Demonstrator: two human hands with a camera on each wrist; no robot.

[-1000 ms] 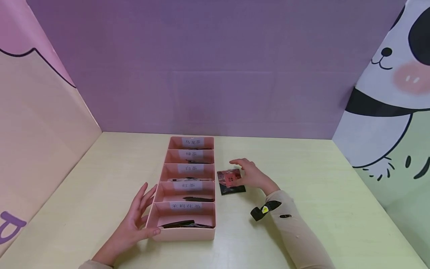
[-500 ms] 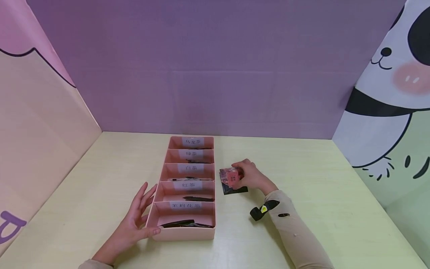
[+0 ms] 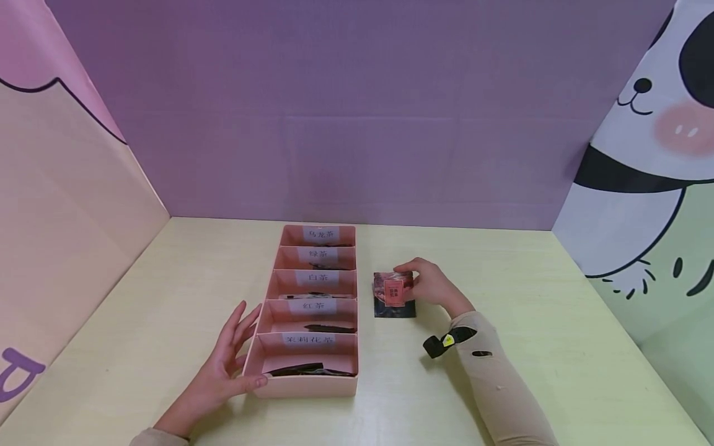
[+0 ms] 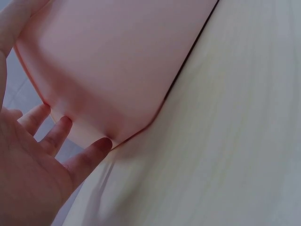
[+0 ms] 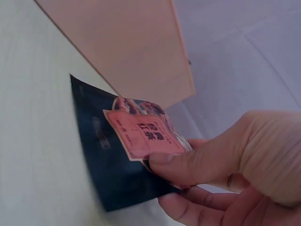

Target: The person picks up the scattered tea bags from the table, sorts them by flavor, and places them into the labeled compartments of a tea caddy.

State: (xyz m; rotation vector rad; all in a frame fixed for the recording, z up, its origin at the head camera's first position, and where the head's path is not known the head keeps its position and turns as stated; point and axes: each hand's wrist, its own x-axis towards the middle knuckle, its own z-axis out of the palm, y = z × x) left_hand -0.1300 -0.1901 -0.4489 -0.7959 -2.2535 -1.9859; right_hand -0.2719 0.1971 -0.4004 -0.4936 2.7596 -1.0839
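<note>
A long pink divided box [image 3: 301, 388] stands on the table, with labelled compartments in a row. My left hand [image 3: 220, 365] rests against its near left corner, thumb at the front and fingers spread along the side. In the left wrist view, the straight fingertips [image 4: 101, 145] touch the pink wall. Right of the box, my right hand [image 3: 432, 289] pinches a dark tea sachet [image 3: 394, 310] with a red label by its right edge. The right wrist view shows the thumb [image 5: 162, 158] on the sachet's printed face, with fingers behind it.
Dark sachets [image 3: 304, 370] lie in the box's nearest compartment, and thin packets show in several others. A purple wall [image 3: 362, 124] closes off the back of the table [image 3: 184, 279]. Printed panels stand at left and right.
My right hand has closed on the tea sachet and moved it to the right, away from the box. The sachet has turned straighter toward the camera. My left hand stays put.
</note>
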